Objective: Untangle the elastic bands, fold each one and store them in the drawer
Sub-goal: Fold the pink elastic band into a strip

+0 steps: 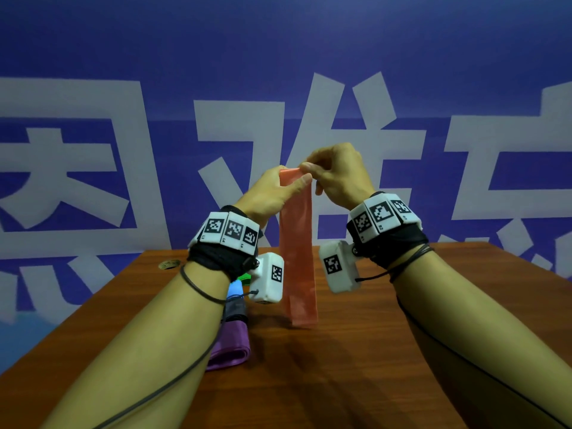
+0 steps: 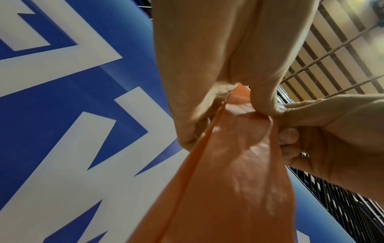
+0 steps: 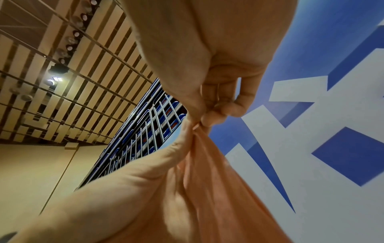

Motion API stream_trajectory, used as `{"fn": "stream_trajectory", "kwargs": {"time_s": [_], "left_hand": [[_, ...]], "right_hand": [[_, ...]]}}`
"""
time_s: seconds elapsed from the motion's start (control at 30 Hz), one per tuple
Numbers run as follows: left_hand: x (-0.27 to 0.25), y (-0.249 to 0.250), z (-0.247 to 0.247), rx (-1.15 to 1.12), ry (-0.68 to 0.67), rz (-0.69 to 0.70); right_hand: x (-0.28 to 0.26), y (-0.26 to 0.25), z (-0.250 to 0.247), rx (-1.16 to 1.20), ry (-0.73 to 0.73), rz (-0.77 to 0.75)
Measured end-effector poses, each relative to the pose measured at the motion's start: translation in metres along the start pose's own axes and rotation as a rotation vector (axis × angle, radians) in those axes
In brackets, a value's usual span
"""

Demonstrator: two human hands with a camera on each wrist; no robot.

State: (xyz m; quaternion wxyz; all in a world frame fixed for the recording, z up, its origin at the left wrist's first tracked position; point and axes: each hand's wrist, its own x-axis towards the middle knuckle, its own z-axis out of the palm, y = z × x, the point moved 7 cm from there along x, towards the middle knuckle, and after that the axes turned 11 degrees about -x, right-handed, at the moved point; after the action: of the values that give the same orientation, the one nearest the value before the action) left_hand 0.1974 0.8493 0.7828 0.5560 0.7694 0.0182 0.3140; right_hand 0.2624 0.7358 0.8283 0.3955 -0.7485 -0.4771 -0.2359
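At centre frame of the head view, hanging straight down from raised hands: an orange elastic band (image 1: 297,258), doubled, lower end just above or brushing the wooden table (image 1: 356,351), contact not clear. Thin, limp, slightly translucent, by the look of it light and stretchy, likely to slide or spring back if held loosely; best taken flat at the top edge, both corners, as now. Left hand (image 1: 272,193) pinching the top left corner between thumb and fingers (image 2: 220,92); right hand (image 1: 334,174) pinching the top right corner, both clamped on the band and close together, nearly touching. Lower left, under the left forearm: a purple band (image 1: 230,348) lying folded on the table, with a grey band (image 1: 233,309), a blue band (image 1: 236,287) and a green band (image 1: 244,278) stacked behind it, mostly hidden. No drawer in view
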Motion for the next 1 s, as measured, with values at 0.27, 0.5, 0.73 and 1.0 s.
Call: {"fn": "stream_trajectory", "kwargs": {"time_s": [0.27, 0.5, 0.73, 1.0], "left_hand": [[0.003, -0.006, 0.005, -0.115, 0.056, -0.008], [0.008, 0.001, 0.001, -0.079, 0.083, 0.05], [0.006, 0.0, -0.004, -0.187, 0.046, 0.061], [0.007, 0.004, 0.003, -0.302, 0.0, 0.087]], "right_hand": [[-0.007, 0.018, 0.02, 0.177, -0.042, 0.098], [-0.038, 0.016, 0.072, 0.581, -0.427, 0.11], [-0.039, 0.005, 0.07, 0.797, -0.452, 0.106], [-0.041, 0.004, 0.068, 0.785, -0.467, 0.088]]}}
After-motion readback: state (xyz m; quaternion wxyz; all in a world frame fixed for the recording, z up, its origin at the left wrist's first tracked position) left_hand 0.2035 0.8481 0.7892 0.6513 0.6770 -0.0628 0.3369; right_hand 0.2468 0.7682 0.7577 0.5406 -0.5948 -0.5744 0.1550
